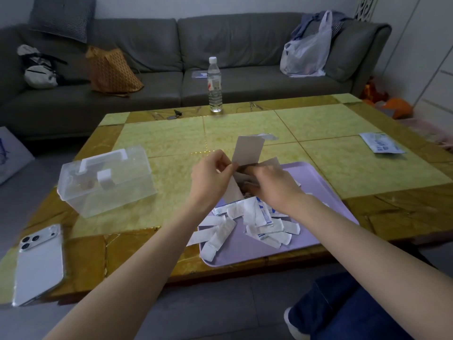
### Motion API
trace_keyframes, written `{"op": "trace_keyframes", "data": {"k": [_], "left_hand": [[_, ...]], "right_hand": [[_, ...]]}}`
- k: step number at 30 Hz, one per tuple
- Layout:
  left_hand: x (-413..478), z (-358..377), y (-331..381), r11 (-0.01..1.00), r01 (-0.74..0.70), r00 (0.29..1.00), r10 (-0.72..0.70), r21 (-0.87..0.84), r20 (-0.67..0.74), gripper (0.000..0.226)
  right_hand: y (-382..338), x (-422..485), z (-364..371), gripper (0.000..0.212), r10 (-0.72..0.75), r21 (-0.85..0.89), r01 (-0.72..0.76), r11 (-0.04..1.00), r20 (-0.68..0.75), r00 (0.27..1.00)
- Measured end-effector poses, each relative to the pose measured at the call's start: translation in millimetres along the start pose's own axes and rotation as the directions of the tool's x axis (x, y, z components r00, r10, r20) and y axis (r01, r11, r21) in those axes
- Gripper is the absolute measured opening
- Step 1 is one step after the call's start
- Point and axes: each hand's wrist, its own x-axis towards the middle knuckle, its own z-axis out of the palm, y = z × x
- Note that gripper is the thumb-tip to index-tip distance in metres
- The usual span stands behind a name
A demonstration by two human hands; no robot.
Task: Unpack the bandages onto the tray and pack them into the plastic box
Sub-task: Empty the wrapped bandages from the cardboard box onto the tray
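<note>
The left hand (213, 173) pinches the thin gray cardboard box (247, 150) flap; the right hand (272, 182) grips it. Flat white bandages (245, 222) lie on a smooth purple tray (323, 217). Shiny yellow table (343, 155), gray sofa (147, 45).

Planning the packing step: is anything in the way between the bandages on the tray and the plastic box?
Nothing lies on the table between tray and plastic box, but the box's lid appears closed, white latch down, so it needs opening first. The left hand and right hand hold the carton.
</note>
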Motion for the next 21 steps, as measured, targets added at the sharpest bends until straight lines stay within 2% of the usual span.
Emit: {"op": "trace_keyframes", "data": {"k": [3,6,11,13,16,21], "left_hand": [[-2.5,0.8,-2.4,1.000,0.008,1.000,-0.008,0.000,0.018,0.015],[-1.8,-0.7,-6.8,1.000,0.022,0.999,-0.022,-0.005,0.024,0.017],[4.7,-6.3,-14.9,0.998,0.051,0.999,-0.051,0.037,-0.006,0.016],[7.0,-9.2,-20.1,0.996,0.076,0.997,-0.075,0.049,-0.015,0.015],[11.3,-16.9,-29.0,0.991,0.097,0.995,-0.094,0.089,-0.044,0.015],[18.1,-38.5,-39.9,0.986,0.129,0.984,-0.114,0.107,-0.136,0.015]], "right_hand": [[2.2,3.5,0.3,0.020,0.069,-0.148,-0.061,0.987,0.048,0.996],[6.0,5.2,0.8,0.018,0.100,-0.161,-0.097,0.982,0.010,0.995],[2.8,1.4,-6.8,0.014,0.032,-0.045,-0.044,0.998,-0.235,0.971],[3.1,2.0,-12.7,0.021,0.036,-0.034,-0.049,0.998,-0.310,0.950],[8.3,5.5,-18.6,0.037,0.101,-0.064,-0.131,0.989,-0.345,0.933],[23.7,9.2,-11.3,0.045,0.182,-0.061,-0.212,0.975,-0.323,0.929]]}}
